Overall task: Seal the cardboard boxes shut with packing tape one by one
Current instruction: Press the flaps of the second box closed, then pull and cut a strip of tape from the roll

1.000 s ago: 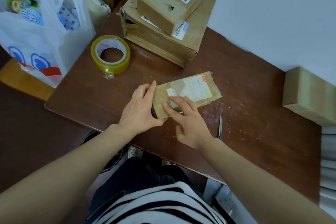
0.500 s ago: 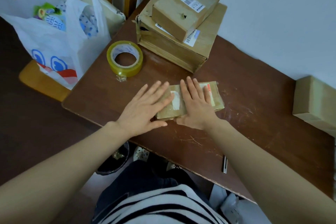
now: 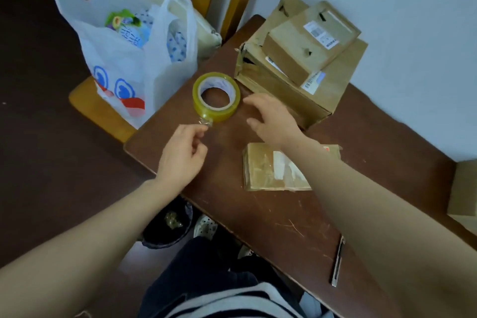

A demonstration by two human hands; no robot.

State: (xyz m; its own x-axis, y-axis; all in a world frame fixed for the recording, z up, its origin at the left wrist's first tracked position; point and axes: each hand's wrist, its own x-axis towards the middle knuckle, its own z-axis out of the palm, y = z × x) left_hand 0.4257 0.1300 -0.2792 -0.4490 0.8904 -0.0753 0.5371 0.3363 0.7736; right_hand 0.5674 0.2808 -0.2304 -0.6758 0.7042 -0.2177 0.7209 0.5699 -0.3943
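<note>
Tape roll [image 3: 222, 114] just beyond left grip [image 3: 180, 155], end seemingly pinched; right grip [image 3: 274, 121] beside.

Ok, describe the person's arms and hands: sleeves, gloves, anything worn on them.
The left forearm and right forearm are bare as far as the frame shows, no sleeve in view. The left hand and right hand wear no gloves, and no ring, watch or bracelet shows. At the bottom edge is a black-and-white striped top.

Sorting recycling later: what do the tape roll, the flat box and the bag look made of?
Tape roll: clear yellowish plastic film, glossy, on a white core. Flat box: brown cardboard, shiny where tape covers it. Bag: thin white plastic, translucent and crinkled.
</note>
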